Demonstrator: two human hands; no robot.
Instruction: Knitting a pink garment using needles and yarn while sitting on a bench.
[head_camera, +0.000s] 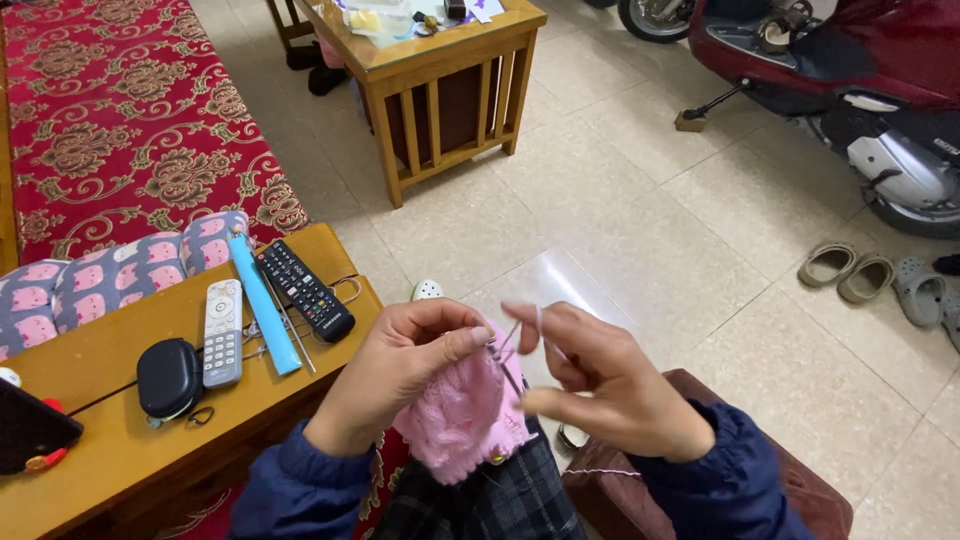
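Pink wool is what you've got here, a small piece of pink knitting (462, 418) hanging just under your two hands and draping onto your lap. Your left hand (405, 365) is closed around the top edge of the fabric, thumb pressed flat across it. Your right hand (600, 385) sits just beside it, fingers pinched together on a thin knitting needle (507, 352) whose tip crosses into the stitches between the hands; a second needle seems to run alongside, though I can't tell for sure. A strand of pale yarn (600, 472) trails off below your right wrist.

My read on the handling: the fabric looks soft, light and floppy, so it will sag unless you hold it close under the needle, right at the live edge where your left thumb is. The needle looks slim and smooth, likely slippery, so stitches could slide off if it tilts.

Out past your left hand, on the wooden tabletop (130, 440), I count two remotes: one black remote (305, 290) and one white remote (222, 332), with one blue tube (263, 305) between them and one black pouch (168, 378) nearest you.
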